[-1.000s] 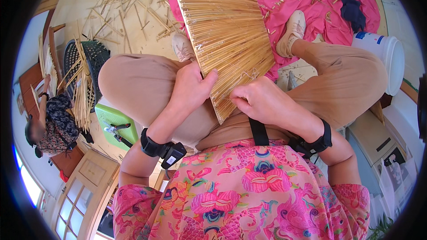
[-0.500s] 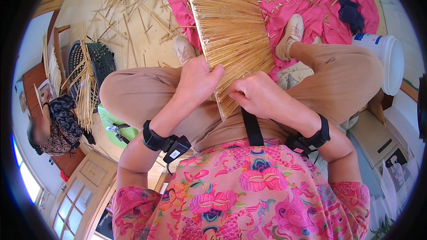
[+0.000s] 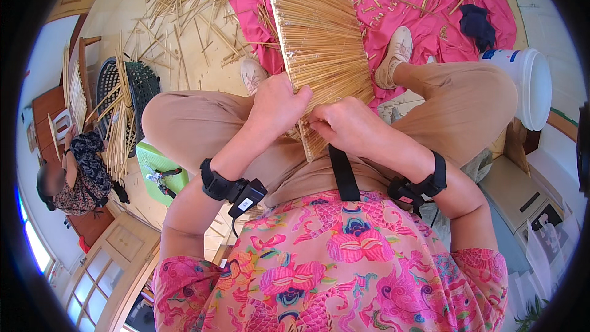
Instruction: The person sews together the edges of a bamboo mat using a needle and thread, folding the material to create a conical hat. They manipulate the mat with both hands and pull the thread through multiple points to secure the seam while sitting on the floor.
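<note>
At far left, a co-worker in dark patterned clothing [image 3: 80,169] sits beside a dark green, lattice-walled plastic basket [image 3: 145,77] with long, thin straw-coloured sticks [image 3: 120,114] in and against it. Next, a bright green plastic object [image 3: 149,155] carries a metal hand tool [image 3: 161,176]. The left hand [image 3: 279,103] has its fingers clamped on the near-left edge of a golden mat of closely bound thin sticks [image 3: 322,40], which slants up between the person's knees. The right hand [image 3: 349,124] meets the mat's lower part, fingers curled together; whether they pinch anything is hidden. Rightward lie bright pink cloth [image 3: 456,49], a crumpled navy cloth [image 3: 477,26] and a white cylindrical bucket [image 3: 533,89].
</note>
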`<action>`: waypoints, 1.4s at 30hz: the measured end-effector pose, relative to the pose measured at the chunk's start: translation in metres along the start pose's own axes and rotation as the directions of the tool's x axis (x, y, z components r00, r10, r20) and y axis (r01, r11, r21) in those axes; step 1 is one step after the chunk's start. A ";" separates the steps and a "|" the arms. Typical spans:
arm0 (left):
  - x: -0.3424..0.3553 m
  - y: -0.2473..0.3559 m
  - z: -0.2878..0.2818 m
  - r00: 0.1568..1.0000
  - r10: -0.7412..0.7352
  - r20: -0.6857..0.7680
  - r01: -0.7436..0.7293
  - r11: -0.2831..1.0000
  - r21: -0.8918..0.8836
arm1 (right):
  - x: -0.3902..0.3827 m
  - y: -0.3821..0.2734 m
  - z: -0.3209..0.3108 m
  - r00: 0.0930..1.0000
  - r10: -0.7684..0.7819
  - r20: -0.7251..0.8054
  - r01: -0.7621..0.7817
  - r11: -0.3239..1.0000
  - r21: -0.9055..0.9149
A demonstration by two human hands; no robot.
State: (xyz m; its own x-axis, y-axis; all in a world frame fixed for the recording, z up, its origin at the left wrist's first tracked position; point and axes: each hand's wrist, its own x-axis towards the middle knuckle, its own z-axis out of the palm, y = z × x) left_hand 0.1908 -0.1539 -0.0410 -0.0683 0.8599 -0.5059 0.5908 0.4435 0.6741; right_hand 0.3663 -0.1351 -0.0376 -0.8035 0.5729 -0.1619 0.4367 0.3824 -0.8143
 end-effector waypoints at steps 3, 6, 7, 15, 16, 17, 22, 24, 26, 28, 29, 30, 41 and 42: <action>0.005 -0.004 0.006 1.000 -0.015 0.008 0.015 1.000 0.017 | -0.007 -0.008 -0.012 0.999 0.036 0.016 -0.034 0.990 -0.139; 0.004 0.008 0.007 1.000 -0.017 0.002 0.017 1.000 0.001 | -0.014 -0.012 -0.019 0.999 0.048 -0.019 -0.051 0.982 -0.183; 0.003 0.012 0.006 1.000 -0.006 0.000 0.006 1.000 -0.015 | -0.016 -0.013 -0.021 0.998 0.048 -0.042 -0.055 0.982 -0.179; 0.008 0.014 0.011 0.998 0.066 -0.014 -0.065 0.995 0.079 | -0.026 -0.012 -0.016 0.993 -0.042 -0.109 0.013 0.968 -0.250; 0.008 0.017 0.011 0.998 0.067 -0.014 -0.065 0.994 0.083 | -0.027 -0.010 -0.014 0.991 -0.055 -0.126 0.023 0.970 -0.242; 0.007 0.019 0.011 0.997 0.069 -0.021 -0.067 0.996 0.060 | -0.028 -0.009 -0.014 0.990 -0.051 -0.131 0.019 0.971 -0.237; 0.007 0.021 0.014 0.998 0.040 -0.044 -0.038 0.998 0.046 | -0.031 -0.003 -0.012 0.981 -0.082 -0.176 0.041 0.973 -0.226; 0.009 0.018 0.013 0.999 0.032 -0.023 -0.031 0.998 0.055 | -0.031 -0.002 -0.011 0.978 -0.107 -0.177 0.067 0.973 -0.222; 0.009 0.017 0.014 0.999 0.033 -0.030 -0.031 0.997 0.067 | -0.030 -0.003 -0.009 0.979 -0.117 -0.168 0.077 0.971 -0.224; 0.008 0.014 0.017 0.997 0.052 -0.056 -0.047 0.996 0.073 | -0.029 -0.004 -0.006 0.984 -0.101 -0.147 0.063 0.968 -0.243; 0.008 0.016 0.018 0.996 0.069 -0.065 -0.063 0.994 0.087 | -0.029 -0.004 -0.005 0.984 -0.097 -0.148 0.060 0.970 -0.234; 0.008 0.018 0.019 0.994 0.087 -0.072 -0.079 0.992 0.100 | -0.027 -0.005 -0.004 0.985 -0.093 -0.148 0.058 0.973 -0.224; -0.002 0.036 0.001 0.991 -0.126 0.055 0.136 0.953 -0.271 | -0.046 -0.013 -0.034 0.936 0.129 -0.326 -0.119 0.992 0.051; -0.005 0.035 -0.006 0.989 -0.144 0.036 0.147 0.926 -0.348 | -0.055 -0.007 -0.045 0.885 0.060 -0.461 -0.057 0.998 0.022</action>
State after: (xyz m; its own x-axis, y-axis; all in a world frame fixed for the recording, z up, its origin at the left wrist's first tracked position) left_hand 0.2071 -0.1411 -0.0117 -0.1236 0.7774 -0.6167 0.2574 0.6253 0.7367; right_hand 0.4250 -0.1368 0.0022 -0.4982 0.8646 0.0648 0.4726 0.3335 -0.8158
